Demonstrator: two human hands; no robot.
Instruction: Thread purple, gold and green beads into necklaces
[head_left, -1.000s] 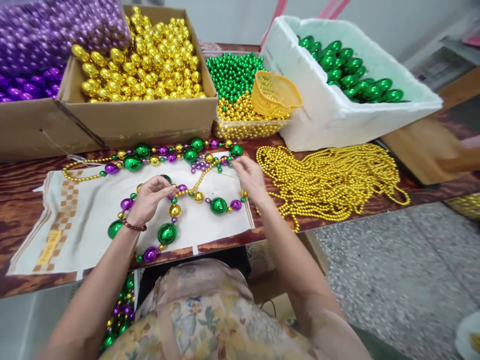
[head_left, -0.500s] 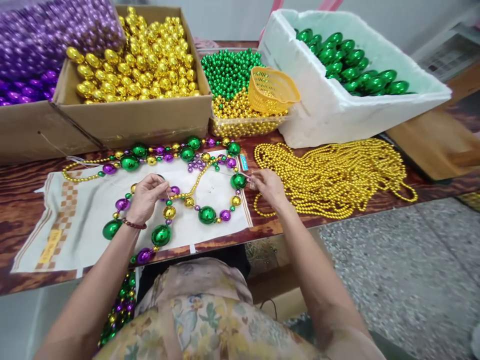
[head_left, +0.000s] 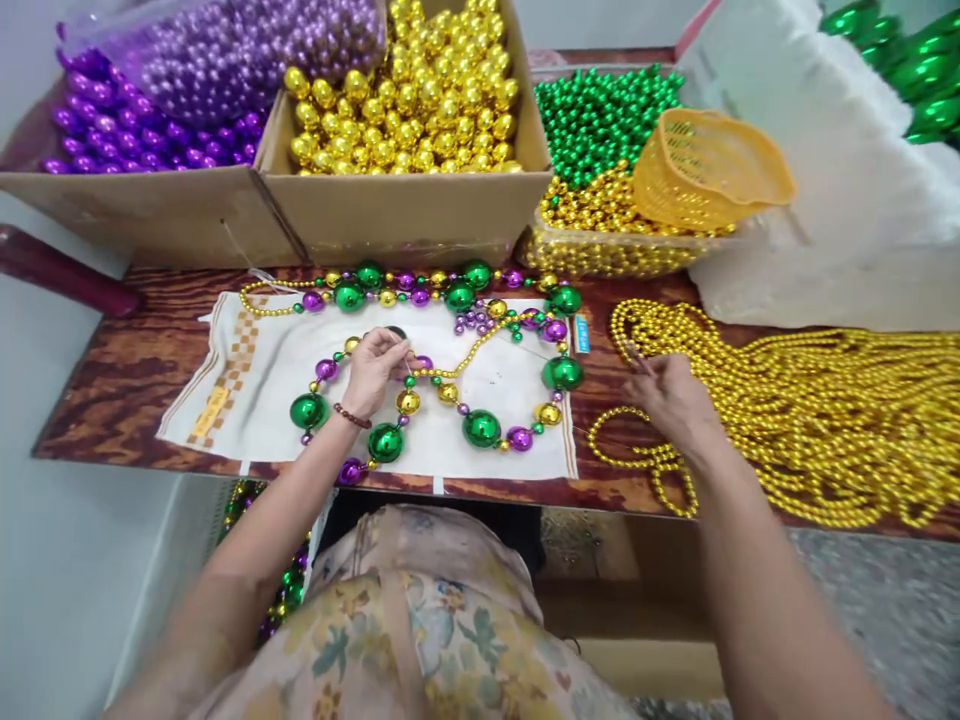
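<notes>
My left hand (head_left: 377, 370), a dark red bracelet at its wrist, pinches a thin thread beside the bead garland. The garland (head_left: 481, 428) of green, purple and gold balls loops over a white cloth (head_left: 262, 400), with a string of small gold beads (head_left: 480, 350) joined into it. My right hand (head_left: 667, 392) is closed, fingertips together on something slim and blurred, just over the left end of the gold bead strands (head_left: 810, 420). A thin line runs from the left hand's side toward the right. Small purple beads (head_left: 474, 322) lie on the cloth's upper part.
Behind stand a box of purple balls (head_left: 150, 215), a box of gold balls (head_left: 405, 215) and a clear tub (head_left: 615, 255) of small green and gold beads. A yellow basket (head_left: 712, 170) rests on the tub. At right is a white foam box (head_left: 795, 200) with green ornaments.
My right hand has moved right, away from the garland's green ball to over the gold strands. My left hand keeps its pinch by the garland. The view has shifted left.
</notes>
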